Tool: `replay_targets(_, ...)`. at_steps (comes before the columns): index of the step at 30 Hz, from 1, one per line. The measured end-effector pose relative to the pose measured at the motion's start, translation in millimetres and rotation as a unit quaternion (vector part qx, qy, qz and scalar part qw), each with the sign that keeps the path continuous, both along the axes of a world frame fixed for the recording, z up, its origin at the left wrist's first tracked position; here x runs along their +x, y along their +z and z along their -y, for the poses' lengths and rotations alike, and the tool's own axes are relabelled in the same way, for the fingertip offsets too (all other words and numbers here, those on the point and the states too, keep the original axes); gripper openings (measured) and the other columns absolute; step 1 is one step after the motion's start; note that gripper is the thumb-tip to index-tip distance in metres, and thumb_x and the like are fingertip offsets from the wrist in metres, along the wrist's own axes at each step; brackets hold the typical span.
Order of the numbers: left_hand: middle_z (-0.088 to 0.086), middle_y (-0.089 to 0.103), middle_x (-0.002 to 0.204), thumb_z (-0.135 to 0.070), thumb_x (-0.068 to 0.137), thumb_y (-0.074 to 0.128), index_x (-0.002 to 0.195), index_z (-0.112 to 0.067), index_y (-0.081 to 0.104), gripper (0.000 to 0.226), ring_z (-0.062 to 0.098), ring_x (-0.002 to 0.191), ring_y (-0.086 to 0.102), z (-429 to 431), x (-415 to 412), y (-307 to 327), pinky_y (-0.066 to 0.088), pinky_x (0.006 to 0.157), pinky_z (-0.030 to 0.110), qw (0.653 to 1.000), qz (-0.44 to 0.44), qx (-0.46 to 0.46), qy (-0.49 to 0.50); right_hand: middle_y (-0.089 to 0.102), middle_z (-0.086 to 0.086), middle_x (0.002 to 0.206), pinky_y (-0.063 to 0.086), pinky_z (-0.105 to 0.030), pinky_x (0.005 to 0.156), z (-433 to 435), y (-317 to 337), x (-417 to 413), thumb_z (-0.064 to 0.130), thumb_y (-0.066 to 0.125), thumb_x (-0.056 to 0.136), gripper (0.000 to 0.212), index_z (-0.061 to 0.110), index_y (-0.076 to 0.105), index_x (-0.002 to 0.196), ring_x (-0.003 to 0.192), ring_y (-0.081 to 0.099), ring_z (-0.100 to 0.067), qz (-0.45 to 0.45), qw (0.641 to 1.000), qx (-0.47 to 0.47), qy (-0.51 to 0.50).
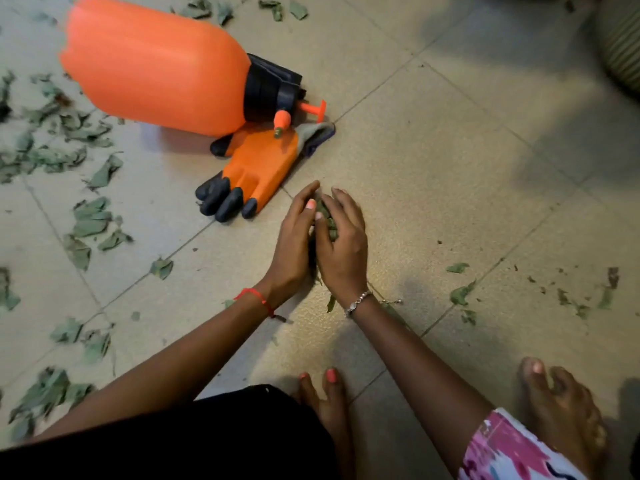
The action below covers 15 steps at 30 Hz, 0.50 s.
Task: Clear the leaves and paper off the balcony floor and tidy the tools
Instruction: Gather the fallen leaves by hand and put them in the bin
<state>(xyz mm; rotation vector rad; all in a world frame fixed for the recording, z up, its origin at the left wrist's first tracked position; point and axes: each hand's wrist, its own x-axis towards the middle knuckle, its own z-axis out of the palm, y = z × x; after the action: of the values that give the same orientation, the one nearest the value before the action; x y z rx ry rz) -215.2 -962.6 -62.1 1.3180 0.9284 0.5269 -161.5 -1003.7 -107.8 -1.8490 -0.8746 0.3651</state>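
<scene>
Floor tiles carry many loose leaves left of the hands and a few to their right, so most of the clearing looks undone. An orange sprayer and gloves lie untidied just beyond the left hand. It and the right hand curl together around a small clump of leaves.

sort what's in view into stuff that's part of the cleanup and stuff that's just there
Part of the job: bunch of leaves cupped between left hand and right hand; scattered leaves on the floor; orange sprayer lying on its side; orange gloves against it.
Just there: ribbed round thing at the top right edge; bare feet.
</scene>
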Motion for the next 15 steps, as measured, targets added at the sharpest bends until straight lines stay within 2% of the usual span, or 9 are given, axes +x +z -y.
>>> replay_targets(3,0.01,0.043,0.141,-0.01,0.102,0.025,0.139,0.001,0.036,0.04,-0.005,0.112,0.048,-2,-2,-2,0.04,0.093,0.007,1.0,0.0,-0.02,0.003,0.059,-0.013,0.126,0.031,-0.05,0.11,-2,0,-2,0.016,0.048,0.094,0.031,0.003,0.062,0.119,0.126,0.047,-0.028,0.045,0.998,-0.032,0.007)
replay_targets(5,0.009,0.044,0.139,-0.011,0.103,0.025,0.138,0.0,0.037,0.039,-0.002,0.113,0.05,-3,-5,-4,0.043,0.092,0.01,0.999,0.021,-0.047,0.012,0.06,-0.01,0.124,0.035,-0.048,0.107,0,4,-1,0.022,0.048,0.095,0.032,0.005,0.063,0.117,0.124,0.049,-0.024,0.023,0.999,-0.033,0.028)
replay_targets(7,0.008,0.044,0.14,-0.015,0.103,0.024,0.137,-0.002,0.039,0.039,0.008,0.123,0.048,-4,-11,-4,0.045,0.094,0.015,0.996,0.054,-0.072,0.027,0.055,-0.007,0.129,0.041,-0.042,0.104,7,13,8,0.037,0.046,0.093,0.045,0.008,0.058,0.125,0.124,0.048,-0.018,-0.055,0.994,-0.013,0.09)
replay_targets(9,0.008,0.044,0.142,-0.018,0.103,0.024,0.136,-0.003,0.04,0.04,0.014,0.13,0.043,-6,-19,-4,0.043,0.099,0.018,0.993,0.073,-0.084,0.042,0.039,-0.005,0.142,0.037,-0.035,0.11,19,19,22,0.05,0.051,0.085,0.068,0.011,0.04,0.139,0.133,0.037,-0.014,-0.097,0.972,-0.027,0.215)
replay_targets(10,0.007,0.044,0.142,-0.02,0.104,0.023,0.136,-0.005,0.041,0.04,0.014,0.132,0.042,-8,-24,-3,0.04,0.103,0.019,0.994,0.065,-0.081,0.041,0.028,-0.004,0.149,0.03,-0.032,0.114,25,20,30,0.058,0.056,0.078,0.085,0.014,0.029,0.145,0.139,0.027,-0.014,-0.056,0.956,-0.065,0.281)
replay_targets(12,0.004,0.045,0.143,-0.024,0.104,0.021,0.138,-0.008,0.04,0.042,0.012,0.134,0.039,-10,-32,-3,0.031,0.109,0.022,0.996,0.038,-0.074,0.035,0.007,-0.002,0.157,0.017,-0.034,0.117,35,18,41,0.075,0.059,0.063,0.113,0.02,0.01,0.149,0.145,0.007,-0.016,0.107,0.912,-0.148,0.367)
replay_targets(13,0.003,0.044,0.144,-0.025,0.104,0.02,0.139,-0.009,0.039,0.043,0.012,0.135,0.039,-11,-36,-4,0.028,0.111,0.023,0.996,0.029,-0.07,0.036,0.001,-0.003,0.158,0.012,-0.037,0.118,36,16,44,0.08,0.057,0.057,0.122,0.022,0.005,0.15,0.146,0.001,-0.018,0.176,0.893,-0.167,0.38)
replay_targets(15,0.003,0.045,0.143,-0.026,0.104,0.02,0.138,-0.01,0.04,0.043,0.01,0.133,0.041,-13,-42,-4,0.029,0.11,0.023,0.997,0.018,-0.059,0.04,-0.003,-0.007,0.158,0.003,-0.04,0.119,32,14,43,0.086,0.054,0.052,0.128,0.021,0.003,0.15,0.146,-0.005,-0.022,0.24,0.877,-0.175,0.377)
